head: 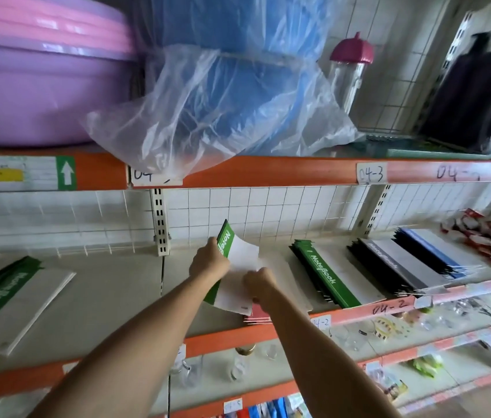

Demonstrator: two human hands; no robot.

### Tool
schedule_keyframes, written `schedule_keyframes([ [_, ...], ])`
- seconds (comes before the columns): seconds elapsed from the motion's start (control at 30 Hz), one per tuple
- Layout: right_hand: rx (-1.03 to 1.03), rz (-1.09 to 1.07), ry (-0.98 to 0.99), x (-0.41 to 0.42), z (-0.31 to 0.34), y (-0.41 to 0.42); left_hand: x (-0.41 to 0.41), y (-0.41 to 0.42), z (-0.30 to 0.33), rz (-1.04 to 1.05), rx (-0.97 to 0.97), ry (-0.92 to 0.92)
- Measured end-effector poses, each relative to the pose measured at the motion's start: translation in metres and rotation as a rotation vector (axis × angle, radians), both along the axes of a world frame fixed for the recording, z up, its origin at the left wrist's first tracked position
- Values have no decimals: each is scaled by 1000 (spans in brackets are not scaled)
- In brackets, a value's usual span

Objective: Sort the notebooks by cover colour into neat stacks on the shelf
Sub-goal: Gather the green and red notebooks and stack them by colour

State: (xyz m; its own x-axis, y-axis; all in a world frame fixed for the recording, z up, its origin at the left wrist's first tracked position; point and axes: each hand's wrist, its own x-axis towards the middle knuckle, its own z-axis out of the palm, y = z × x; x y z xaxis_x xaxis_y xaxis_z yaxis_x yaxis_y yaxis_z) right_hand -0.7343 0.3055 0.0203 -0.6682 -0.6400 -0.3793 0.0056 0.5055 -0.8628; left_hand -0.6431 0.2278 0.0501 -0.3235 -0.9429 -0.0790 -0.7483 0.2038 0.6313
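A green-spined notebook (236, 268) is tilted up over the middle of the shelf (123, 294). My left hand (208, 262) grips its spine edge and my right hand (259, 282) grips its white cover from the right. Beneath them lies a small stack of red notebooks (257, 316), mostly hidden. A green stack (325, 276) lies to the right, then a black stack (389, 263) and a blue stack (431, 254). Another green notebook (12, 300) lies at the far left.
The shelf above holds purple basins (33, 70), blue basins in a plastic bag (217, 95) and a jar with a pink lid (349, 64). Red-and-white packets (488, 236) sit at the shelf's right end. Glassware (389, 327) fills the shelf below.
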Motion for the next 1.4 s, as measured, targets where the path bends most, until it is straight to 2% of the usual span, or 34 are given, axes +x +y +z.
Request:
schedule_keyframes([
  [0.13, 74, -58, 106, -2, 0, 16, -13, 17, -3, -102, -158, -243],
  [0.27, 126, -78, 231, -24, -9, 43, -28, 30, -14, -229, -349, -343],
  [0.4, 50, -168, 333, -78, -4, 55, -52, 29, -25, -317, -371, -427],
  [0.57, 47, -123, 412, -152, 9, 83, -102, 39, -25, -436, -457, -355],
  [0.77, 242, -47, 627, -234, 15, 115, -172, 58, -25, -477, -468, -308],
  [0.9, 392, 37, 776, -268, 13, 122, -207, 66, -27, -478, -471, -384],
  [1.17, 485, 243, 767, -289, -2, 113, -233, 74, -35, -444, -448, -410],
  [1.4, 342, 284, 1003, -263, 1, 92, -215, 65, -37, -444, -421, -425],
])
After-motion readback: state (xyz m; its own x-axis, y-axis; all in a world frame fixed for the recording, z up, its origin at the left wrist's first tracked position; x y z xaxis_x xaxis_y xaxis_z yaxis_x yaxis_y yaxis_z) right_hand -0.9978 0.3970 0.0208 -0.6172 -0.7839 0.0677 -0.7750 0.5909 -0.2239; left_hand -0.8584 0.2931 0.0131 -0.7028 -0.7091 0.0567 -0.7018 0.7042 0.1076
